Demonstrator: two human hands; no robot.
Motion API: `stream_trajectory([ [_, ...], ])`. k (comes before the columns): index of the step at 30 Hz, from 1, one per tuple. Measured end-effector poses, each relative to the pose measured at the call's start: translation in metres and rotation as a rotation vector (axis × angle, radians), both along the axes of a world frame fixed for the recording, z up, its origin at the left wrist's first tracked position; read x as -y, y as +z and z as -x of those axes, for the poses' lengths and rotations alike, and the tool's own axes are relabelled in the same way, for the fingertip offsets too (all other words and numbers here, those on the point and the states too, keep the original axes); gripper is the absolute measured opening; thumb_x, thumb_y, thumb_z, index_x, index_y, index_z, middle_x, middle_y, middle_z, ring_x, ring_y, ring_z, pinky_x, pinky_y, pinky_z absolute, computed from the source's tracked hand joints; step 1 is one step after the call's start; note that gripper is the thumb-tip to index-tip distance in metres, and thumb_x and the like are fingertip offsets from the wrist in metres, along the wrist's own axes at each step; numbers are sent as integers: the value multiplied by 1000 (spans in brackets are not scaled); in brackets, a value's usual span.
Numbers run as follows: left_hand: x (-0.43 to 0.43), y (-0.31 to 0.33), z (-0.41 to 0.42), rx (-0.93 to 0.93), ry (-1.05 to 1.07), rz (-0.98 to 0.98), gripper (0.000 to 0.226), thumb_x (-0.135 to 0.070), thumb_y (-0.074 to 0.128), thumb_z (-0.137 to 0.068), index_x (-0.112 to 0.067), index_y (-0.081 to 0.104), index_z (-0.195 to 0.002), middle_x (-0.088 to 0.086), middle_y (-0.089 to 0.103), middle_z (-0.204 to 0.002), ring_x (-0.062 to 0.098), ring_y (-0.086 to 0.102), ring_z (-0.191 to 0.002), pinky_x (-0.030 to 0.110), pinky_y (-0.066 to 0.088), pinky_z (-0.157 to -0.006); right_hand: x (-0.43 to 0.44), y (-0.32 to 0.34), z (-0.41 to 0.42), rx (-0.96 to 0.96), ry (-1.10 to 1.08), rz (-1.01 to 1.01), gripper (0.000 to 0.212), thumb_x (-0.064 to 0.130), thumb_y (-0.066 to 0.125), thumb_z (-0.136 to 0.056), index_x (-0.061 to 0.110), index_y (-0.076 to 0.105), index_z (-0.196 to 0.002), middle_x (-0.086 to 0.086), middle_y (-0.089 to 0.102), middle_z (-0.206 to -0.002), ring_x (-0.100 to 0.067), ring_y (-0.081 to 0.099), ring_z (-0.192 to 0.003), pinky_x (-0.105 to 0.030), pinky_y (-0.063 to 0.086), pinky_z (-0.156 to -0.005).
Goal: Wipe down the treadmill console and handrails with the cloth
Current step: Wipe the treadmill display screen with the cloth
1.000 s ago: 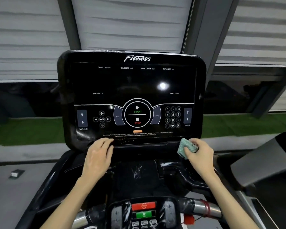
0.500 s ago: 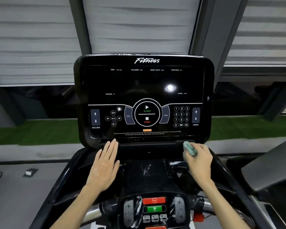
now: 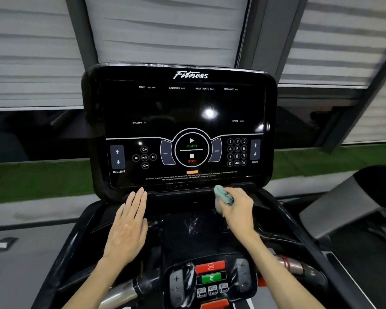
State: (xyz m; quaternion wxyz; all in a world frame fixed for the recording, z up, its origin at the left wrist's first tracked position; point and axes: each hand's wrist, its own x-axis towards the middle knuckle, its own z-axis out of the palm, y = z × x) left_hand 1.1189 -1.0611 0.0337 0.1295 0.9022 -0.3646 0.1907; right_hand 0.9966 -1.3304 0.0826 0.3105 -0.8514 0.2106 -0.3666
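Now your right hand wads the one cloth against the lower ledge of the console.
Soft, light and limp, the cloth will likely crumple under pressure, so it probably handles best bunched up, as your curled right fingers grip it now, just under the single screen. Your left hand lies flat with fingers straight, holding nothing, well left of the cloth. Two metal handrails show nearer you than the fingers, one on each side, with one button panel between them.
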Motion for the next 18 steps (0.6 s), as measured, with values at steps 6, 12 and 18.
stream_trajectory([
  [6,-2,-1,-3,-33,-50,63,64,-23,30,-94,-5,18,-154,8,16,-163,23,10,-151,38,19,-119,47,3,26,-91,-309,1,17,9,72,-80,5,69,-96,-11,65,-77,-27,61,-72,-28,42,-68],
  [12,-5,0,-5,-43,-83,82,64,-20,33,-94,-6,19,-154,7,20,-162,23,13,-151,40,23,-117,-26,3,-18,-96,-65,103,8,2,76,-74,5,71,-80,-6,57,-71,-14,50,-61,-11,34,-62],
  [18,-5,0,-6,-51,-99,102,64,-19,33,-93,-6,19,-154,7,21,-162,23,14,-151,39,23,-118,-22,6,-18,-123,5,97,5,13,74,-79,9,72,-81,-5,59,-71,-13,53,-64,-17,37,-60],
])
